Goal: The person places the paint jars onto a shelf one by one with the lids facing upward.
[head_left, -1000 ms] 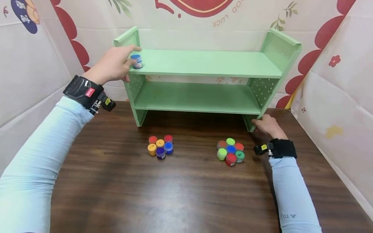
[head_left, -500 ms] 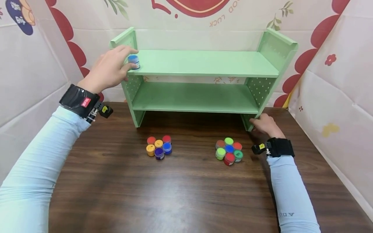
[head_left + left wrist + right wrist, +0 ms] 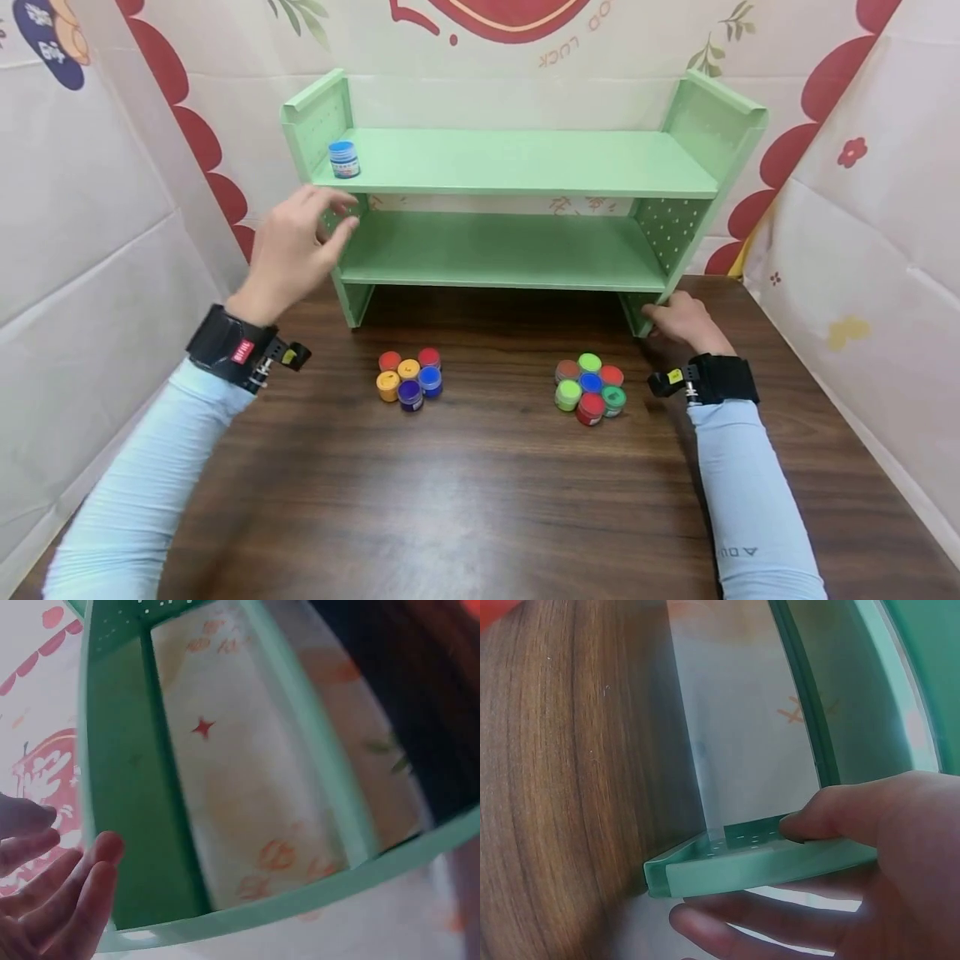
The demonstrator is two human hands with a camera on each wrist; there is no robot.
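Observation:
A small jar with a blue lid (image 3: 344,160) stands upright at the left end of the top board of the green two-tier shelf (image 3: 525,162). Just below and in front of it is my left hand (image 3: 296,250), fingers loosely bent and nothing between them. The left wrist view shows those fingers (image 3: 90,892) beside the shelf frame. My right hand (image 3: 686,321) grips the lower right leg of the shelf. In the right wrist view the thumb (image 3: 832,814) lies on the inner side of the green side panel (image 3: 757,866), with the other fingers on its outer side.
On the brown wooden table (image 3: 465,500) stand two clusters of small lidded jars. The left cluster has yellow jars (image 3: 387,385), red, blue and purple ones. The right has green jars (image 3: 567,395), red, brown and blue ones. Printed cloth walls (image 3: 862,250) enclose the table.
My left hand has let go of the blue-lidded jar and moved down and toward me; the jar stays on the top board. The right hand has kept its grip on the leg.

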